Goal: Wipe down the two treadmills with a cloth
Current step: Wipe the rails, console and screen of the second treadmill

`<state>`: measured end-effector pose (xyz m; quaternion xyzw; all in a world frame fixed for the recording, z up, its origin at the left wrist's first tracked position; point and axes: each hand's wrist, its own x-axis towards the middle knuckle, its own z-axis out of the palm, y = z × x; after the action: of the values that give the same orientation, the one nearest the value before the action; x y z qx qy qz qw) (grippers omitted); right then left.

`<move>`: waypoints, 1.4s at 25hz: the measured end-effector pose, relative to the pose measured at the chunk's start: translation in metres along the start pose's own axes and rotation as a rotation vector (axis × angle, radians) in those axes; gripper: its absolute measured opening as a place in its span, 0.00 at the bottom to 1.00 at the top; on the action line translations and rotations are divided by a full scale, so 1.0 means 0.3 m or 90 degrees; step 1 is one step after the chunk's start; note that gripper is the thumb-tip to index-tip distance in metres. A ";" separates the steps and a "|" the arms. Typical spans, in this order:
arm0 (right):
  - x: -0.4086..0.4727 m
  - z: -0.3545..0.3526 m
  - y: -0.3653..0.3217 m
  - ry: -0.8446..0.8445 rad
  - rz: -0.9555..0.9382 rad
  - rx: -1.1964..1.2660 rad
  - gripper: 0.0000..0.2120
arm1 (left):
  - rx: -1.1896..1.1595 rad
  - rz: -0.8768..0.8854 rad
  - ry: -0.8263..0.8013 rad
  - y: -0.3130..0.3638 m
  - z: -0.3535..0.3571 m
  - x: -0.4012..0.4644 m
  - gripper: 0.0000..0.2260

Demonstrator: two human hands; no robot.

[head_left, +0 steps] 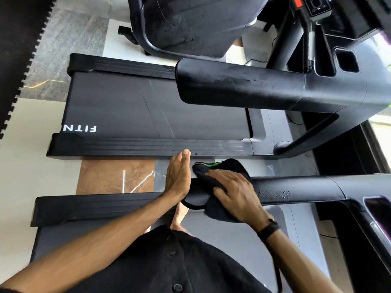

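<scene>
I stand on the near treadmill, whose black handrail point(296, 190) runs across the lower middle of the head view. A dark cloth point(220, 168) with a green edge is draped over the rail's left end. My right hand point(234, 193) lies on the cloth, its fingers curled over cloth and rail. My left hand point(178, 176) is flat with straight fingers against the rail's end cap, holding nothing. The second treadmill point(148, 106) lies beyond, its belt printed with white letters and its own thick handrail point(243, 85) above it.
Between the two treadmills is a strip of tiled floor with a brown tile point(114, 176). A third machine point(190, 24) stands at the top. A toothed dark mat edge point(17, 49) runs down the left. My bare foot point(179, 216) rests on the near belt.
</scene>
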<state>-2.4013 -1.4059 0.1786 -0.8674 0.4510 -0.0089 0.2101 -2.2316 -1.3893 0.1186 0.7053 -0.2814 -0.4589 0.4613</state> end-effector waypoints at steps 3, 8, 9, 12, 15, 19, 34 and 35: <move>0.112 -0.017 0.130 -0.121 0.221 -0.070 0.22 | 0.039 0.016 -0.036 0.010 -0.005 -0.006 0.37; 0.295 0.053 0.064 -0.311 0.321 -0.039 0.21 | 0.144 0.060 -0.098 0.001 -0.003 0.004 0.41; 0.266 0.056 0.034 -0.265 0.275 -0.043 0.20 | 0.161 0.064 -0.108 -0.006 -0.005 0.009 0.38; 0.080 0.030 -0.024 -0.068 0.107 -0.035 0.22 | 0.198 0.064 -0.133 -0.005 -0.006 0.015 0.25; -0.042 -0.008 0.032 0.059 0.089 -0.053 0.24 | 0.196 0.037 -0.177 -0.015 -0.007 0.026 0.29; 0.138 -0.046 0.161 -0.164 0.360 -0.092 0.20 | 0.363 0.056 -0.345 -0.012 -0.016 0.038 0.29; 0.115 -0.085 0.218 -0.176 0.365 -0.106 0.25 | 0.421 0.100 -0.390 0.015 -0.032 0.026 0.35; 0.173 -0.082 0.225 -0.277 0.410 -0.095 0.29 | 0.425 0.115 -0.385 0.020 -0.032 0.019 0.33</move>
<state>-2.4280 -1.4896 0.1669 -0.6758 0.6445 0.2743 0.2295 -2.2203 -1.3927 0.1232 0.6224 -0.5962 -0.4861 0.1443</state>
